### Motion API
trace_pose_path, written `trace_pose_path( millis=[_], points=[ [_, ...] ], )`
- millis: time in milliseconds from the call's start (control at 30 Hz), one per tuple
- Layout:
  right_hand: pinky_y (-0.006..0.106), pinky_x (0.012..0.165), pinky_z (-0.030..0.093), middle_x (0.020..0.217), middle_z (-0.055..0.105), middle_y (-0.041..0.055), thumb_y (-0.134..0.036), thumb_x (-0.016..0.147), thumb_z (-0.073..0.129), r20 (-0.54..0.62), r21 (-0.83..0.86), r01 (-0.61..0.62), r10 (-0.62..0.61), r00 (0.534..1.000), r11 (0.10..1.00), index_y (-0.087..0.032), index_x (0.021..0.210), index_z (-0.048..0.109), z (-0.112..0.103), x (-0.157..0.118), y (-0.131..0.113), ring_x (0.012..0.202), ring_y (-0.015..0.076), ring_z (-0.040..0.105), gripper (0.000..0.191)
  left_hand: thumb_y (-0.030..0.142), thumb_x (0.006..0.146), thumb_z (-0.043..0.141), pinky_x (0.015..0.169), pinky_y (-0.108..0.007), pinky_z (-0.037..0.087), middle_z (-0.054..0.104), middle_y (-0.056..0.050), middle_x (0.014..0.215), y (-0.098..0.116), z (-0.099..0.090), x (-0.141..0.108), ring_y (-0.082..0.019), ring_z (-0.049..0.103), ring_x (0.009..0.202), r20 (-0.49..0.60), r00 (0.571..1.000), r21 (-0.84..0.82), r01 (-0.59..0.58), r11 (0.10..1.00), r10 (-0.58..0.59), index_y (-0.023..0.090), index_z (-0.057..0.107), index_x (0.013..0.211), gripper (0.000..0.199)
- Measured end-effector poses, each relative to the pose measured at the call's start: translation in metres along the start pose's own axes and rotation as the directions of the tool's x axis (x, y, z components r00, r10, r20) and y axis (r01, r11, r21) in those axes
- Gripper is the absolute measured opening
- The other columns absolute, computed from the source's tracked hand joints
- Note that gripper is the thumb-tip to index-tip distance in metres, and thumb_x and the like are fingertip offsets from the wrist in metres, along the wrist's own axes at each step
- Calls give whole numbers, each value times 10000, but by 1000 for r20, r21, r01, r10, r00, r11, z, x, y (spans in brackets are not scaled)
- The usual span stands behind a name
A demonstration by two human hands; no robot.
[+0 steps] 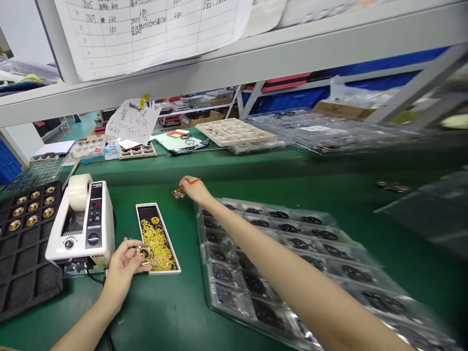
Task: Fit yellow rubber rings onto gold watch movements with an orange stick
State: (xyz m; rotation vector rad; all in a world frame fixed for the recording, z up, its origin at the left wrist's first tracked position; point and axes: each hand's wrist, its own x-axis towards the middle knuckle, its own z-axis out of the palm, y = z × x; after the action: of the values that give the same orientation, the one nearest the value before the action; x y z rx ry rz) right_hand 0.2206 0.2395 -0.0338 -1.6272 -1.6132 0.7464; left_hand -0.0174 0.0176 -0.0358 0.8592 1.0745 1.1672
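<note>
My left hand [128,261] is closed on a round metal watch part [145,253], held over the left edge of a white-rimmed box [169,243] of thin yellow rings [157,239]. Farther back, my right hand [191,187] grips an orange stick-like tool [190,183]. The tool's near end is beside a small metallic part [178,194] on the green table. Under my right forearm lies a clear plastic tray [215,304] with dark round parts in its compartments.
A white tape dispenser [82,229] stands at the left, next to a black tray [31,248] with gold rings. A beige tray [234,131] and papers lie at the back. Above runs a metal shelf beam [234,66]. Another dark part [392,186] lies at the right.
</note>
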Motion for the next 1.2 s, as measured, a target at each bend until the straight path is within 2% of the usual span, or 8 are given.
trace_pose_path(
  millis=[100, 200, 300, 433, 867, 967, 1067, 1200],
  points=[
    [242, 488, 443, 727, 623, 43, -395, 988, 356, -40, 150, 40, -34, 999, 988, -117, 934, 611, -18, -35, -15, 543, 123, 552, 381, 408, 659, 803, 898, -439, 544, 727, -78, 996, 6, 3, -2, -242, 727, 814, 19, 1000, -62, 6, 998, -5, 177, 610, 1070, 509],
    [236, 456, 421, 783, 648, 68, -455, 962, 312, 3, 280, 111, -116, 993, 954, -158, 933, 609, -24, -91, -33, 558, 134, 568, 422, 377, 646, 820, 989, -462, 491, 714, -93, 1077, 15, 8, -7, -269, 704, 951, 36, 999, -103, 2, 995, 2, 173, 592, 1112, 557],
    [269, 505, 473, 809, 644, 73, -527, 951, 352, 106, 515, 242, -341, 934, 822, -178, 983, 646, -13, -155, -47, 627, 162, 589, 457, 378, 644, 829, 1011, -448, 476, 698, -108, 1126, 20, 11, -9, -279, 676, 1028, 48, 998, -115, -23, 993, 29, 171, 571, 1133, 591],
    [283, 574, 495, 700, 553, 31, -533, 987, 301, 49, 521, 378, -468, 882, 765, -214, 857, 701, 8, -212, -55, 622, 154, 555, 528, 362, 676, 814, 987, -404, 491, 691, -113, 1137, 21, 11, -11, -258, 663, 1046, 47, 996, -81, -70, 994, 74, 174, 556, 1154, 574],
    [226, 544, 507, 696, 616, 22, -341, 960, 492, 127, 504, 341, -459, 879, 794, -200, 825, 666, 20, -226, -48, 593, 129, 601, 262, 383, 721, 770, 871, -326, 548, 702, -89, 1066, 19, 15, -17, -213, 675, 972, 10, 993, 13, -122, 992, 122, 181, 564, 1092, 470],
    [235, 629, 528, 791, 656, 42, -192, 964, 465, 72, 384, 572, -642, 764, 724, -198, 924, 646, 23, -228, -47, 702, 137, 633, 186, 398, 739, 753, 829, -308, 560, 722, -81, 1010, 21, 14, -17, -208, 689, 941, 14, 994, 22, -109, 994, 109, 182, 557, 1075, 445],
    [256, 657, 534, 845, 675, 62, -99, 950, 444, 73, 141, 822, -834, 547, 551, -194, 1036, 621, 25, -228, -42, 738, 148, 633, 218, 404, 740, 752, 804, -301, 563, 733, -77, 978, 21, 12, -16, -207, 700, 910, 5, 996, 26, -89, 996, 89, 182, 558, 1071, 443],
    [301, 653, 550, 807, 681, 78, -48, 943, 398, 176, -114, 931, -915, 362, 347, -140, 1067, 609, 25, -227, -39, 732, 181, 640, 261, 416, 719, 762, 784, -310, 563, 739, -77, 959, 19, 11, -15, -218, 706, 887, -24, 999, 28, -41, 999, 42, 181, 575, 1073, 464]
  ],
)
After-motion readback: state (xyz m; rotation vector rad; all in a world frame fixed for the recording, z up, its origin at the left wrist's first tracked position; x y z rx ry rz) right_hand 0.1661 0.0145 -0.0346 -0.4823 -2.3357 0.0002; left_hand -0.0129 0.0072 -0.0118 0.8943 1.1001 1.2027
